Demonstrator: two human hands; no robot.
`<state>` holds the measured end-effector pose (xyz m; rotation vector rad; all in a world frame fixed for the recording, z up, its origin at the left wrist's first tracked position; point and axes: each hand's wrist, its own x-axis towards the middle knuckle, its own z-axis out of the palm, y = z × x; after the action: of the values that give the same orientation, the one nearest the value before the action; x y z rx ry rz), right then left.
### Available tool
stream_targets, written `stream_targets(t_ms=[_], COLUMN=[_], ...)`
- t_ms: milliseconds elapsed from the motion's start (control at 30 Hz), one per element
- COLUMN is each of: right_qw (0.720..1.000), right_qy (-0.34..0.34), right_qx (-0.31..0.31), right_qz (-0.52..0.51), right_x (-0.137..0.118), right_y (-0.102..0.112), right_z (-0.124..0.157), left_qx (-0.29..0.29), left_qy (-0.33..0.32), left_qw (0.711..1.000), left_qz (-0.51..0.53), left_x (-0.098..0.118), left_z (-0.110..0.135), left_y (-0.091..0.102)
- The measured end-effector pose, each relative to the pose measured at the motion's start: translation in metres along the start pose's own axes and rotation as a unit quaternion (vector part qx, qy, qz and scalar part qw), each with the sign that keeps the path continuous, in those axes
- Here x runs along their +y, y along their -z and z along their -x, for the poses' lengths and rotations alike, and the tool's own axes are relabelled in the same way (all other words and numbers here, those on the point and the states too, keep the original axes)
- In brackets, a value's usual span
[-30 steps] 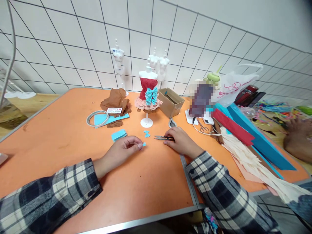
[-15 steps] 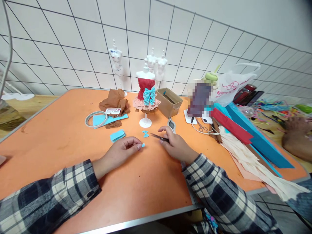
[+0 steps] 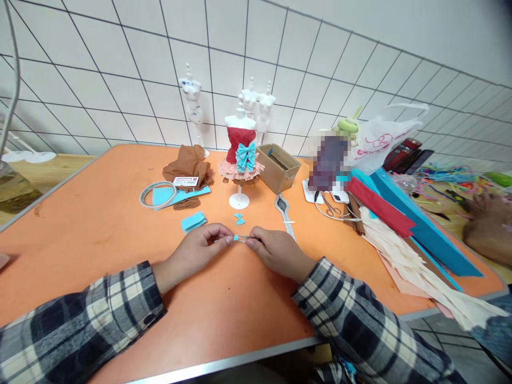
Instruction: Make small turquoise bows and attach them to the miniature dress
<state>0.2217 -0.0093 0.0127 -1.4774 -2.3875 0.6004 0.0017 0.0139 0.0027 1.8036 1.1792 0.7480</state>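
My left hand [image 3: 199, 249] rests on the orange table [image 3: 100, 224] and pinches a tiny blue paper piece [image 3: 236, 238] between thumb and fingers. My right hand [image 3: 272, 250] is closed around small thread snips, their tip right at the blue piece; the snips are mostly hidden in the fingers. A small blue paper bow [image 3: 239, 218] lies just beyond my hands. Behind it stands a miniature mannequin [image 3: 240, 154] in a red top, pink skirt and a blue bow. A folded blue paper scrap [image 3: 193, 221] lies to the left.
A tape roll [image 3: 157, 194], brown cloth [image 3: 189, 165], a cardboard box [image 3: 279, 168], scissors [image 3: 330, 205], a white bag [image 3: 380, 140] and stacked red, blue and cream paper sheets [image 3: 404, 224] crowd the far and right side. Another person's hand [image 3: 488, 226] is at far right.
My right hand picked the snips up from the table and moved left, bringing them to the blue piece held in my left hand. The left hand stayed in place.
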Motion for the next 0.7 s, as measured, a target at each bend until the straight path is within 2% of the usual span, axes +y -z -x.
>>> stream_targets(t_ms=[300,700], right_qw=[1.000,1.000], right_qy=[-0.012,0.007], right_qx=[0.014,-0.008], right_qz=[-0.020,-0.014], right_x=[0.0033,0.0020], right_y=[-0.0064,-0.0066], right_z=[-0.0025,-0.0035], left_qx=[-0.003,-0.009], left_qy=[-0.005,-0.009], left_qw=[1.000,1.000], left_qz=[-0.009,-0.015], left_x=[0.0008,-0.0005], left_z=[0.0016,0.0020], left_y=[-0.0010,-0.0018])
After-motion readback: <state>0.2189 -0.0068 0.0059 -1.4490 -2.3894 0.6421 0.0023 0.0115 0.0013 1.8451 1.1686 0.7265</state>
